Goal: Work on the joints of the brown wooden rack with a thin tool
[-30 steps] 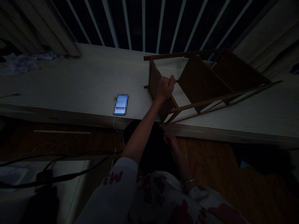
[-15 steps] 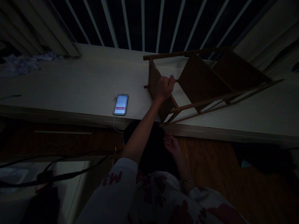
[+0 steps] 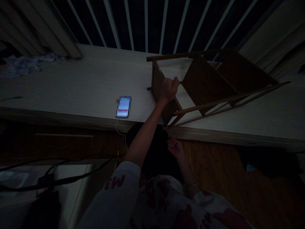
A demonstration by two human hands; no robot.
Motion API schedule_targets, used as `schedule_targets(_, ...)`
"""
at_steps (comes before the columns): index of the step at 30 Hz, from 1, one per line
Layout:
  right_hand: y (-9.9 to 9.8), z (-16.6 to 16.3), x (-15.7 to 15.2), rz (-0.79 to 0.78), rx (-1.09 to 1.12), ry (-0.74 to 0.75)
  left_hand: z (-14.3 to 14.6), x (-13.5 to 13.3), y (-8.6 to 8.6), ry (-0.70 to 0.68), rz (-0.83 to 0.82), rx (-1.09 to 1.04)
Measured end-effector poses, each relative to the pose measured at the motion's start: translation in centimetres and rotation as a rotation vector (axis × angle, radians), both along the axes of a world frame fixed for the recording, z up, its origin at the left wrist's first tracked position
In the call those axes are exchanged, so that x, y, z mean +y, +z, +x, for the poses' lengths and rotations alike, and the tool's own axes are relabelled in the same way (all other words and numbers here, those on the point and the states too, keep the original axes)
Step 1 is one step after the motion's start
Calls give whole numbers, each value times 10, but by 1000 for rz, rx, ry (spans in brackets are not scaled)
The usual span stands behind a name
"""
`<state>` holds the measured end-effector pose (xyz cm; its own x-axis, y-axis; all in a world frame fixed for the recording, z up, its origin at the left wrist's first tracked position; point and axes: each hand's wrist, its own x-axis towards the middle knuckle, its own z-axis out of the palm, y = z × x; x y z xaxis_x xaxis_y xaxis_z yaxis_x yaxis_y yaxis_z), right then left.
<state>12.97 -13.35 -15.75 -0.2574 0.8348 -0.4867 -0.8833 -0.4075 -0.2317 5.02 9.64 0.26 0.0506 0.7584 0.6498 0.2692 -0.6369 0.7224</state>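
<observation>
Here the left hand (image 3: 168,89) clenches the wooden rack (image 3: 205,82) at the ledge (image 3: 71,86) edge; the right hand (image 3: 175,148), below, grip unclear.

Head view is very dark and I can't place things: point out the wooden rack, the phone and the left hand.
wooden rack (image 3: 205,81): head view, the dark middle panel.
phone (image 3: 123,107): head view, the lit screen.
left hand (image 3: 168,89): head view, the knuckles, closed round a rack rail.

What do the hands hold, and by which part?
The left hand grips the wooden rack by a thin rail near its end. The right hand, below its corner: cannot tell.
</observation>
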Motion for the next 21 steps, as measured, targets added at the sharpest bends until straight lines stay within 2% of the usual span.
schedule_targets(14, -7, -4, 1, -5, -102, 4, 1, 1, -2, -9, -11, -40)
schedule_targets(21, -6, -9, 3, -2, -344, 41, 0, 3, -1, -19, 26, -3)
